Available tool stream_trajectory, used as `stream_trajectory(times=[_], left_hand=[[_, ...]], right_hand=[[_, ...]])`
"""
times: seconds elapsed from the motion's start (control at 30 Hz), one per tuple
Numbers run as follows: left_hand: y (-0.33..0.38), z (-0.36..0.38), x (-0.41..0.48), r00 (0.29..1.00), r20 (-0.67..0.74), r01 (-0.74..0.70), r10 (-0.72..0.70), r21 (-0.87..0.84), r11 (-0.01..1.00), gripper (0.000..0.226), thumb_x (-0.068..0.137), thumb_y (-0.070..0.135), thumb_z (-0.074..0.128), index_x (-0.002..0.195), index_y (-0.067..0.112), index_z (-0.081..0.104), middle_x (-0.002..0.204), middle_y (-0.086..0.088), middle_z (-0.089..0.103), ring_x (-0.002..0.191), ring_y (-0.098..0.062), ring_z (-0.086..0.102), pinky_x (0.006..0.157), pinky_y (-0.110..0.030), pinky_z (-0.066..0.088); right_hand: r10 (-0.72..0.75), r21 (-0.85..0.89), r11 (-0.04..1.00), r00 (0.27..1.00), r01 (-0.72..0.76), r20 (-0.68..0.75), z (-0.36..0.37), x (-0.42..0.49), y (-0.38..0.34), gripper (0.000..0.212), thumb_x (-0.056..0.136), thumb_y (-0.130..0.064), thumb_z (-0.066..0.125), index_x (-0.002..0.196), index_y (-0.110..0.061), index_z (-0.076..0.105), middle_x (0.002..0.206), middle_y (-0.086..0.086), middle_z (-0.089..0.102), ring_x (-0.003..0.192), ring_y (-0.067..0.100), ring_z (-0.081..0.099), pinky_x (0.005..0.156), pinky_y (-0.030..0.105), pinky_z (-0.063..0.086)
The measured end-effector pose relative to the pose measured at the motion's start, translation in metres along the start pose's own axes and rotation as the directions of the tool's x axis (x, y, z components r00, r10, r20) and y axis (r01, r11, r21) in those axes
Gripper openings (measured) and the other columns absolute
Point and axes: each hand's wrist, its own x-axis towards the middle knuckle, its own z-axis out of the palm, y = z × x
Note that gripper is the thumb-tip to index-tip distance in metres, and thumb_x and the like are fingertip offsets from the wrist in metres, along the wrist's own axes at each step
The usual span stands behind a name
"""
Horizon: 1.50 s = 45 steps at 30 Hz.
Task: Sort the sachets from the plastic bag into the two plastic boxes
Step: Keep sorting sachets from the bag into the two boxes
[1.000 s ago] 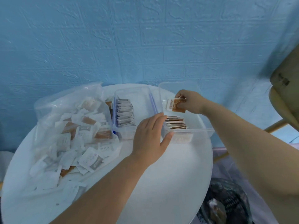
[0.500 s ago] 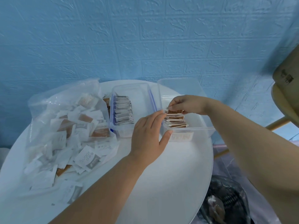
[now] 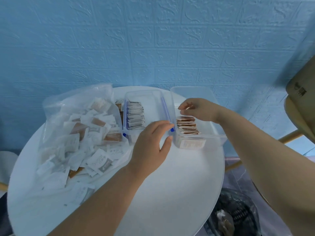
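Round white table (image 3: pixel 170 184), blue wall (image 3: pixel 153 40): plastic bag (image 3: pixel 56 106) of unsorted sachets is sprawled left of both hands, nearer the left hand (image 3: pixel 151 143), which is rested open against the right box (image 3: pixel 216 138) at its corner. Right hand (image 3: pixel 199 109) is held loosely curled, apparently empty, over the brown sachets (image 3: pixel 186 125).

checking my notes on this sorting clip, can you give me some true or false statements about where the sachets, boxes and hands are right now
1. The brown sachets stand in the right box. True.
2. The left box is empty. False: it holds a row of white and grey sachets.
3. The left hand touches the near left corner of the right box. True.
4. The plastic bag lies to the right of both boxes. False: it lies to their left, with many sachets in it.
5. The right hand reaches into the plastic bag. False: it is over the right box, above the brown sachets.
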Motion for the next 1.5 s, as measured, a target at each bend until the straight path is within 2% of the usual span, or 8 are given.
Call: stream_trajectory(times=[0.17, 0.37, 0.53, 0.7, 0.83, 1.0, 1.17, 1.5], left_hand=[[-0.016, -0.041, -0.052, 0.988, -0.132, 0.080, -0.077, 0.016, 0.997, 0.024, 0.087, 0.023, 0.045, 0.095, 0.014, 0.067, 0.096, 0.003, 0.064, 0.094, -0.007, 0.053, 0.089, -0.009, 0.034], [-0.050, -0.089, -0.126, 0.963, -0.150, 0.252, -0.223, 0.223, 0.942, 0.031, 0.084, 0.028, 0.043, 0.088, 0.013, 0.069, 0.092, 0.000, 0.066, 0.089, -0.013, 0.052, 0.082, -0.019, 0.037], [-0.077, -0.112, -0.156, 0.877, -0.080, 0.465, -0.473, 0.381, 0.799, 0.055, 0.084, 0.046, 0.030, 0.116, 0.015, 0.062, 0.122, -0.005, 0.060, 0.113, -0.025, 0.053, 0.097, -0.038, 0.039], [-0.087, -0.110, -0.157, 0.861, 0.035, 0.451, -0.508, 0.409, 0.793, 0.071, 0.082, 0.054, 0.020, 0.133, 0.015, 0.048, 0.140, -0.006, 0.046, 0.128, -0.028, 0.043, 0.103, -0.038, 0.033], [-0.081, -0.107, -0.154, 0.933, 0.110, 0.310, -0.342, 0.233, 0.922, 0.057, 0.086, 0.047, 0.029, 0.129, 0.019, 0.054, 0.140, 0.004, 0.046, 0.129, -0.006, 0.035, 0.104, -0.031, 0.035], [-0.084, -0.115, -0.154, 0.938, -0.153, 0.340, -0.312, 0.209, 0.917, 0.040, 0.089, 0.031, 0.038, 0.108, 0.010, 0.067, 0.112, -0.004, 0.065, 0.104, -0.012, 0.053, 0.091, -0.015, 0.037], [-0.088, -0.116, -0.153, 0.859, -0.134, 0.508, -0.495, 0.354, 0.785, 0.061, 0.080, 0.053, 0.040, 0.117, 0.009, 0.061, 0.116, -0.006, 0.064, 0.106, -0.027, 0.057, 0.089, -0.034, 0.043], [-0.075, -0.122, -0.125, 0.746, -0.103, 0.656, -0.658, -0.051, 0.753, 0.047, 0.081, 0.015, 0.070, 0.125, 0.025, 0.055, 0.115, 0.009, 0.053, 0.106, -0.008, 0.051, 0.090, -0.018, 0.039]], right_hand=[[-0.282, 0.062, 0.954, 0.946, 0.295, -0.161, 0.025, -0.033, -0.056, 0.006, 0.088, -0.014, 0.060, 0.090, -0.017, 0.065, 0.087, -0.007, 0.063, 0.083, 0.009, 0.056, 0.074, 0.012, 0.043], [-0.467, 0.111, 0.883, 0.879, 0.457, 0.097, 0.115, -0.073, -0.103, 0.012, 0.087, -0.013, 0.062, 0.096, -0.012, 0.070, 0.095, 0.002, 0.068, 0.081, 0.008, 0.059, 0.076, 0.016, 0.048], [-0.548, -0.085, 0.817, 0.814, 0.570, 0.194, 0.181, -0.066, -0.105, 0.025, 0.090, -0.015, 0.057, 0.113, -0.012, 0.065, 0.121, 0.004, 0.061, 0.111, 0.014, 0.053, 0.094, 0.013, 0.033], [-0.532, -0.207, 0.825, 0.846, 0.525, 0.025, 0.204, -0.053, -0.106, 0.036, 0.088, -0.023, 0.060, 0.123, -0.013, 0.058, 0.144, 0.002, 0.040, 0.133, 0.017, 0.038, 0.101, 0.031, 0.041], [-0.480, -0.174, 0.870, 0.873, 0.461, -0.089, 0.214, -0.050, -0.110, 0.047, 0.079, -0.027, 0.071, 0.121, -0.011, 0.059, 0.140, 0.001, 0.046, 0.127, 0.017, 0.045, 0.100, 0.030, 0.042], [-0.355, -0.134, 0.933, 0.911, 0.333, -0.209, 0.215, -0.048, -0.113, 0.048, 0.069, -0.028, 0.079, 0.110, -0.010, 0.061, 0.125, 0.002, 0.052, 0.111, 0.015, 0.050, 0.086, 0.010, 0.031], [-0.271, -0.191, 0.950, 0.955, 0.246, -0.120, 0.218, -0.043, -0.118, 0.061, 0.067, -0.041, 0.078, 0.119, -0.018, 0.057, 0.120, -0.003, 0.055, 0.108, 0.018, 0.050, 0.090, 0.025, 0.041], [-0.109, 0.495, 0.861, 0.993, 0.115, -0.040, 0.195, -0.045, -0.119, 0.034, 0.083, -0.005, 0.065, 0.113, -0.019, 0.060, 0.081, 0.003, 0.063, 0.067, 0.006, 0.055, 0.059, 0.013, 0.044]])
